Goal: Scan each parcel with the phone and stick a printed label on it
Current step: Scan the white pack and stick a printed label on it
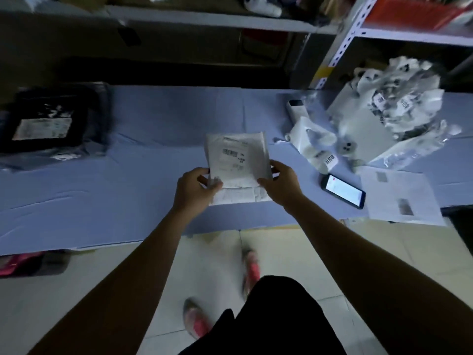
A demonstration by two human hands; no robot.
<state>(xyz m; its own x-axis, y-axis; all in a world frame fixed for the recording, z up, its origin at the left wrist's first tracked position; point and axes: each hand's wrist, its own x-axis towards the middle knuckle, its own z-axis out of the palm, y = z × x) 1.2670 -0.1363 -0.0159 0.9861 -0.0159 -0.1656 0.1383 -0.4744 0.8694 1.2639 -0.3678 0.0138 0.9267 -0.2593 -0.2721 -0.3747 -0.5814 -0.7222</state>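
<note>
Fingers of the left hand (197, 187) curl under the lower left corner of the parcel (239, 194), with the thumb pressed on top. The right hand (280, 184) pinches the lower right corner the same way, thumb above and fingers hidden beneath. Both hands are clamped on the parcel, one at each side. It is a white, soft-looking packet at the middle of the table (115, 190), toward the near edge. Whether it rests on the blue cloth or is lifted just off it cannot be told.

A label (234, 160) with a barcode covers most of the parcel's top. Its print is too blurred to read, and whether it is stuck flat cannot be made out.

Right of the right hand the phone (343, 191) lies face up on the cloth with its screen lit, apart from the hand. Just beside it a white sheet (401, 196) overhangs the table's near edge, showing two grey patches.

Behind the phone stands a white box (363, 129) heaped with crumpled clear bags (407, 103) bearing small tags. Their contents are unclear. A white device (298, 108) lies left of the box, partly covered by a white bag.

At the table's far left sit black parcels (51, 121), the top one labelled, cut off by the frame edge. A shelf (358, 29) rises behind, dim and blurred. Below, pink shoes (252, 270) show smeared on the pale floor.
</note>
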